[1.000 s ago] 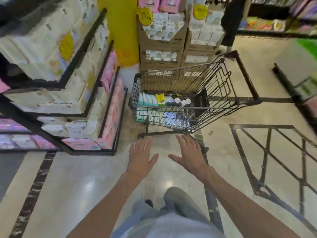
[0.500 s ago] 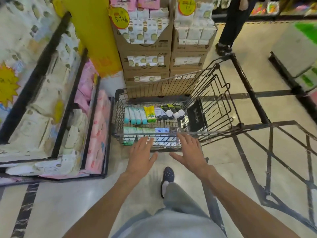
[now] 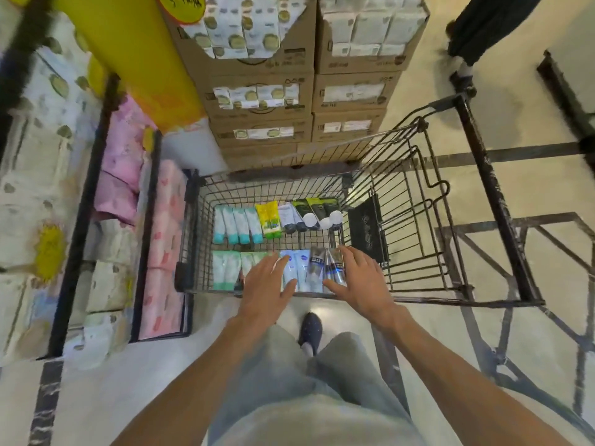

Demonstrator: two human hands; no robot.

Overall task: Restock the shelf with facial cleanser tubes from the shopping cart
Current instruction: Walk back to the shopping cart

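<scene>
From the head camera, both bare forearms reach forward and down over the near rim of the shopping cart (image 3: pixel 322 296). The left hand (image 3: pixel 265 286) hovers palm-down with fingers straight and slightly spread, holding nothing, above the white-and-blue tubes (image 3: pixel 297 268) in the near row. The right hand (image 3: pixel 360 281) is likewise flat and spread, its fingertips (image 3: pixel 344 252) over the silver tubes (image 3: pixel 322 265); whether they touch cannot be told. More cleanser tubes (image 3: pixel 238 225) lie in the far row.

One head-worn wide-angle view looks steeply down and forward, close above the shopping cart (image 3: pixel 206 239) at 12 o'clock.
</scene>
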